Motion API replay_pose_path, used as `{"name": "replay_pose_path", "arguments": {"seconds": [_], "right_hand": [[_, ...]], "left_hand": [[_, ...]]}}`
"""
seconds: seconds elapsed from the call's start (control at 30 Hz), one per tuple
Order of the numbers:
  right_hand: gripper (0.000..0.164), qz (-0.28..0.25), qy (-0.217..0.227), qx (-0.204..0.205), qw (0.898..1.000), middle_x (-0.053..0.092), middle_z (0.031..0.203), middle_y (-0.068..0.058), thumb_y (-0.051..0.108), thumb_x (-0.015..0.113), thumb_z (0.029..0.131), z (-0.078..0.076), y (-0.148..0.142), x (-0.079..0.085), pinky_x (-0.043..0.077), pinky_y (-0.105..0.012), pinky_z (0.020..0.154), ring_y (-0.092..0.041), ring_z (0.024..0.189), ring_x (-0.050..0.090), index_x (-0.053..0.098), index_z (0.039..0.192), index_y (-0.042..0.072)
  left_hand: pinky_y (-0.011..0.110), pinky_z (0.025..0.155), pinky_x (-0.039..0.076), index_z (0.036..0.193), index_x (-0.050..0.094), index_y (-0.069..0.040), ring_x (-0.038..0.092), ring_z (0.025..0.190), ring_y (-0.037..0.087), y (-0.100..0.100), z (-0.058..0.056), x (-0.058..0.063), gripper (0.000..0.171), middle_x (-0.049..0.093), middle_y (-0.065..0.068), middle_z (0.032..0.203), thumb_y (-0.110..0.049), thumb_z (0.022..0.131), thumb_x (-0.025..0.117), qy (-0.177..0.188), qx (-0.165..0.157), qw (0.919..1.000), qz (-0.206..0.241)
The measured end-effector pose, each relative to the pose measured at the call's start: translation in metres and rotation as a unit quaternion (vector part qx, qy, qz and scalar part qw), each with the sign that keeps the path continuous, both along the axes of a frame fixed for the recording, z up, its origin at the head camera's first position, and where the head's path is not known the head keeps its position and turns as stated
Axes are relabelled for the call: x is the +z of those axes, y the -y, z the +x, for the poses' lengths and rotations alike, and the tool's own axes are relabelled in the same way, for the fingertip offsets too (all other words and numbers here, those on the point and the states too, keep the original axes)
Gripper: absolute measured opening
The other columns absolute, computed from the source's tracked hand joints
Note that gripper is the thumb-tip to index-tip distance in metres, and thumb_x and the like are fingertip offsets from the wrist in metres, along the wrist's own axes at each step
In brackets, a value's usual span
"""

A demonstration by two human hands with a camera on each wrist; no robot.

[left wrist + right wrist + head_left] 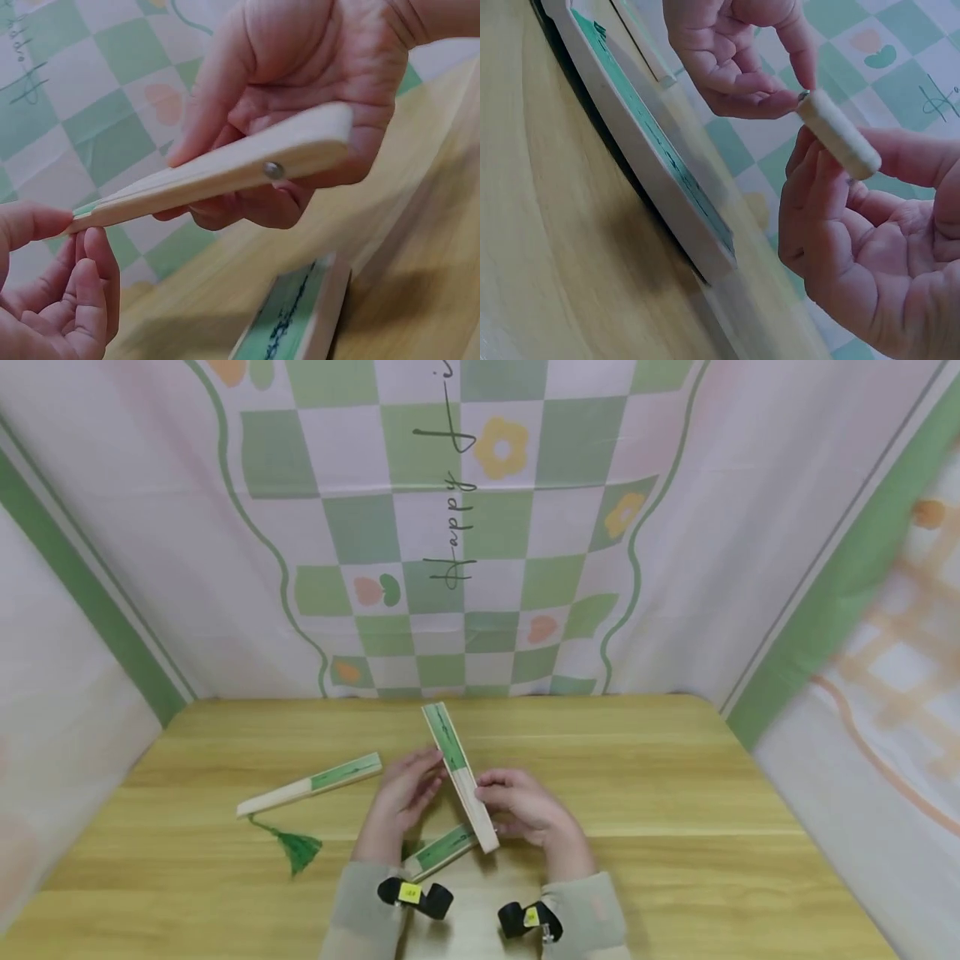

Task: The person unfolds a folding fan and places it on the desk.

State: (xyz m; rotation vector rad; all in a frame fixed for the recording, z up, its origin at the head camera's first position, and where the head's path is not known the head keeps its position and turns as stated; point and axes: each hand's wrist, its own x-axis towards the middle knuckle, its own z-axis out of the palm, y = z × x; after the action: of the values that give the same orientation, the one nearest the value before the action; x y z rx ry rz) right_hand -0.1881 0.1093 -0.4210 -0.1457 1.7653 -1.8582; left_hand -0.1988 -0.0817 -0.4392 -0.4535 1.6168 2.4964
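A folded fan (pixel 459 772), green at its far half and pale wood at its near half, is held tilted above the table between both hands. My left hand (pixel 405 789) pinches its green part between thumb and fingers. Nearer the pale pivot end, my right hand (pixel 525 806) grips it with the thumb on top and fingers beneath. A metal rivet (pixel 274 170) shows at the pivot end in the left wrist view. Below the hands, another folded fan (pixel 447 850) lies on the table, partly hidden by the left wrist and the held fan.
To the left, a third folded fan (pixel 311 787) lies on the wooden table (pixel 675 793), a green tassel (pixel 298 852) attached to its pale end. A patterned cloth (pixel 495 527) hangs behind the table, with more cloth on both sides.
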Motion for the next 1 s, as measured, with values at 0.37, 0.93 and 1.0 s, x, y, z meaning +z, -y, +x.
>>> {"name": "replay_pose_path", "arguments": {"seconds": [0.37, 0.93, 1.0], "right_hand": [[0.011, -0.041, 0.032, -0.05, 0.997, 0.062, 0.083, 0.004, 0.013, 0.053, 0.101, 0.001, 0.009, -0.004, 0.048, -0.023, 0.068, -0.008, 0.074, 0.059, 0.061, 0.104, 0.006], [0.01, -0.088, 0.044, -0.037, 0.994, 0.067, 0.085, 0.004, 0.01, 0.055, 0.098, -0.007, 0.006, -0.016, 0.053, -0.021, 0.072, -0.008, 0.078, 0.062, 0.062, 0.102, 0.006], [0.012, -0.089, 0.049, -0.028, 0.994, 0.068, 0.085, 0.004, 0.011, 0.054, 0.098, -0.007, 0.006, -0.017, 0.052, -0.02, 0.069, -0.008, 0.076, 0.062, 0.064, 0.103, 0.006]], "left_hand": [[0.017, 0.069, 0.053, 0.122, 0.061, 0.004, 0.063, 0.077, 0.008, -0.003, 0.001, -0.006, 0.035, 0.07, -0.001, 0.087, -0.013, 0.093, 0.067, 0.011, -0.014, 0.9991, -0.039], [0.017, 0.068, 0.05, 0.108, 0.065, -0.002, 0.059, 0.07, 0.006, -0.015, 0.001, -0.013, 0.024, 0.068, -0.005, 0.08, -0.018, 0.092, 0.07, 0.023, -0.025, 0.9994, 0.006], [0.016, 0.067, 0.05, 0.114, 0.063, 0.001, 0.059, 0.07, 0.005, -0.014, 0.002, -0.015, 0.029, 0.068, -0.005, 0.08, -0.018, 0.093, 0.069, 0.026, -0.025, 0.9993, 0.003]]}}
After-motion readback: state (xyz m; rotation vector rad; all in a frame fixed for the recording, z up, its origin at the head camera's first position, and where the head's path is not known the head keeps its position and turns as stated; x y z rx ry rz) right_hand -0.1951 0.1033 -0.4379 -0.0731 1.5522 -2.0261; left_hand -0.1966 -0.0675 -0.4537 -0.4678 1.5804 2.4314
